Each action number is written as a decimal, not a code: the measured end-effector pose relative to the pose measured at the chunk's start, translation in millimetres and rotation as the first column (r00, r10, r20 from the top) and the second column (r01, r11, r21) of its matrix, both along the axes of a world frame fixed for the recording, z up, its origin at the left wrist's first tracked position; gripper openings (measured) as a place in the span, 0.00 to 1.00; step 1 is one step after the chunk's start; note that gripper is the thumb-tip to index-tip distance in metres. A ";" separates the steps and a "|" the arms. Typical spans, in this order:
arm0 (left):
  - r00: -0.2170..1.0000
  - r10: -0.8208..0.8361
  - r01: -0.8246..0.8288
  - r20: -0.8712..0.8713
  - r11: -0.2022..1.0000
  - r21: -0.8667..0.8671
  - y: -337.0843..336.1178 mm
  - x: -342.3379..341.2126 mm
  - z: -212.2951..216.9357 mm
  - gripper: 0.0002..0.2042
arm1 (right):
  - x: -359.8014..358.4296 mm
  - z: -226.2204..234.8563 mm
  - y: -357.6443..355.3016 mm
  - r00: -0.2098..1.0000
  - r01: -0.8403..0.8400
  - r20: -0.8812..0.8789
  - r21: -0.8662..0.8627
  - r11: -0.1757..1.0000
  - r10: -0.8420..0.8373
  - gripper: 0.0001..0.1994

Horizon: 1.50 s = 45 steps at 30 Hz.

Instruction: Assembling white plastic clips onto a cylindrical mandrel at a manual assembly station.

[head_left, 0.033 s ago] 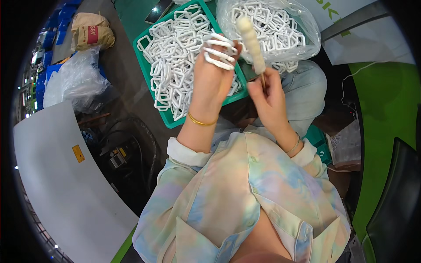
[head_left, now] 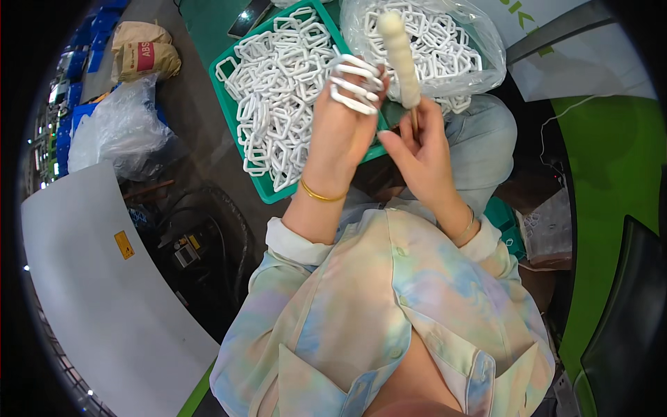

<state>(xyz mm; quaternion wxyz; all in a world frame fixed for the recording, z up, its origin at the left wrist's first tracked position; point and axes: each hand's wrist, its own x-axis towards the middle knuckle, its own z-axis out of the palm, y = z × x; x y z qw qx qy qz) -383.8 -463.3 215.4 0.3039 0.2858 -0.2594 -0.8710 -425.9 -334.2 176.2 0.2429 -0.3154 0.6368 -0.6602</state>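
Several white plastic links [head_left: 356, 89] lie across the back of my left hand [head_left: 340, 115], whose curled fingers are partly hidden by them. This hand is over the right side of a green tray [head_left: 266, 192] filled with white plastic links [head_left: 278, 97]. Beside it, my right hand [head_left: 425, 149] is closed round the thin stick of a pale, knobbly piece on a stick [head_left: 399, 59], held upright. A clear plastic bag [head_left: 495, 48] behind that piece holds a heap of the same kind of white links.
My knee in light blue jeans [head_left: 483, 142] is below the bag. A phone [head_left: 250, 17] lies beyond the tray. To the left are brown paper sacks [head_left: 146, 52], crumpled clear plastic [head_left: 121, 128] and a curved grey panel [head_left: 104, 250]. A black chair back [head_left: 629, 306] is at right.
My left hand has shifted slightly to the right with the links on it. The knobbly piece on its stick has risen a little in my right hand.
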 end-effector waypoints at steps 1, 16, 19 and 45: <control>1.000 0.001 -0.001 0.000 1.000 -0.001 2.4 4.1 -6.4 0.09 | -3.7 7.3 -6.1 1.000 -0.001 0.000 -0.001 1.000 0.001 0.22; 0.849 0.265 0.443 0.458 0.116 -0.889 -2.1 17.2 -3.5 0.11 | -29.7 37.6 -8.8 0.998 -0.054 -0.020 0.107 0.993 0.056 0.10; 0.877 0.246 0.332 0.413 0.312 -0.890 -13.2 16.5 -3.6 0.10 | -26.9 38.5 -5.6 0.999 -0.016 -0.028 0.056 0.998 0.017 0.07; 0.832 -0.251 0.504 -0.495 0.715 0.485 -9.9 11.0 -32.2 0.10 | -20.4 34.4 -2.2 1.000 0.021 -0.014 0.008 1.000 -0.021 0.10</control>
